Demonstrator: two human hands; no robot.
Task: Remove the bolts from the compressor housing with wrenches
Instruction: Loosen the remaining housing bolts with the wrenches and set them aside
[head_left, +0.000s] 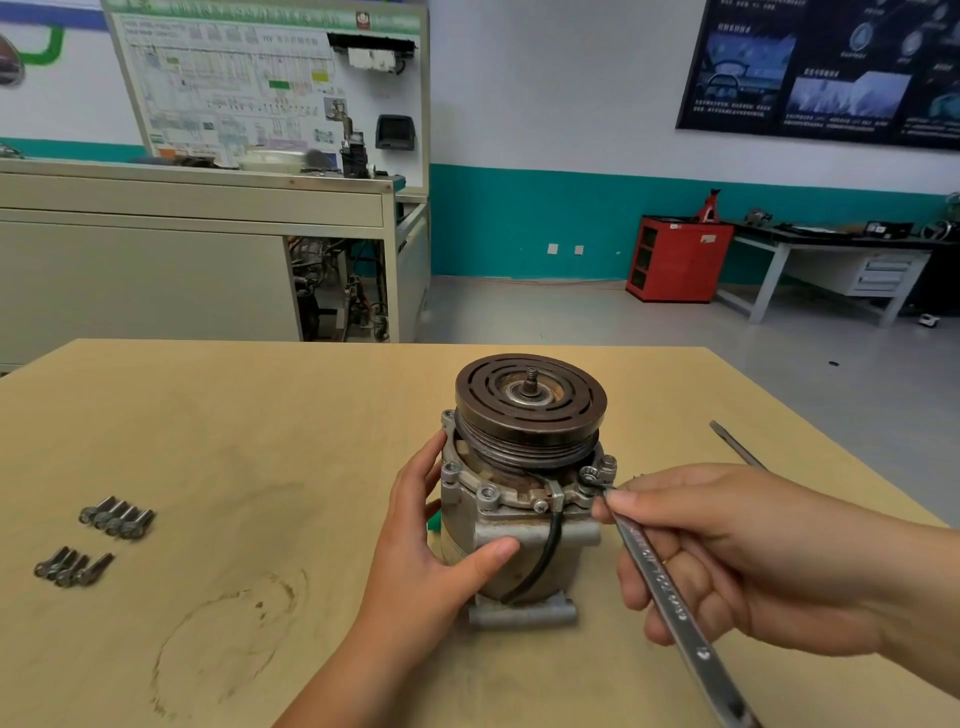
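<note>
Head view: removed bolts (117, 522) lying aside, a remaining bolt (589, 475) is being engaged by the wrench (670, 597) gripped in the right hand (753, 561), the compressor housing (519, 551) being clasped by the left hand (441, 545).

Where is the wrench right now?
Head view, right of centre: the wrench is held in the right hand, its end on a flange bolt at the front-right of the compressor.

The table (260, 415) is pale tan, with a dark smudged ring stain at lower left. At centre, the housing (519, 540) is dull grey metal and the pulley (530, 400) is dark brown, patterned with curved slots. The cable (545, 556) is black. The wrench (670, 608) at lower right is silver, and the bolts (117, 517) at left are grey. At upper right, the wall (519, 223) is white with a teal band, and the cabinet (680, 260) is red.
</note>
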